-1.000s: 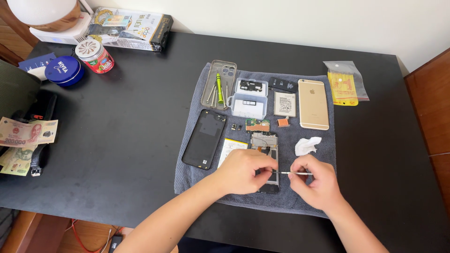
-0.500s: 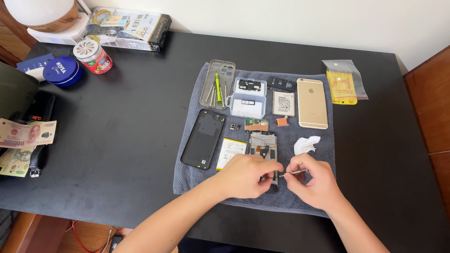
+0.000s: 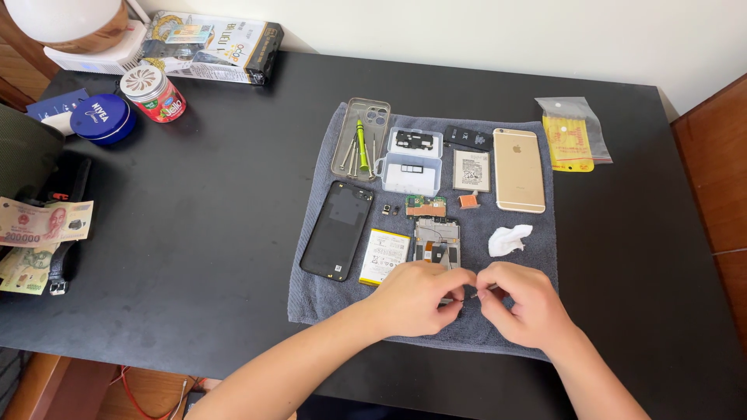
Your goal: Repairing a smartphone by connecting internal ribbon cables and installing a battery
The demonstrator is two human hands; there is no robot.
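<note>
Black table [image 3: 194, 233] fills the view, with a pale wall behind it and a grey towel [image 3: 311, 295] spread in the middle. On the towel's near edge lies an opened phone frame [image 3: 436, 239]. Both hands meet over its lower end. The left hand [image 3: 416, 299] is curled, with its fingertips pressed together, and the right hand [image 3: 525, 303] pinches a thin metal tool [image 3: 476, 293], probably tweezers, though it is too small to tell surely. Beside the frame lie a white battery with yellow edge [image 3: 384, 256] and a black back cover [image 3: 338, 229]. Farther back stand a clear small box [image 3: 411, 162], a gold phone [image 3: 519, 169] and a clear case with small tools [image 3: 360, 148]. At the far right corner lies a clear bag with a yellow card [image 3: 574, 136]. At the far left there are a black flat carton with coloured print [image 3: 210, 48], a red tin with a white lid [image 3: 154, 93] and a round blue tin [image 3: 103, 118]. Banknotes [image 3: 39, 233] lie at the left edge.
</note>
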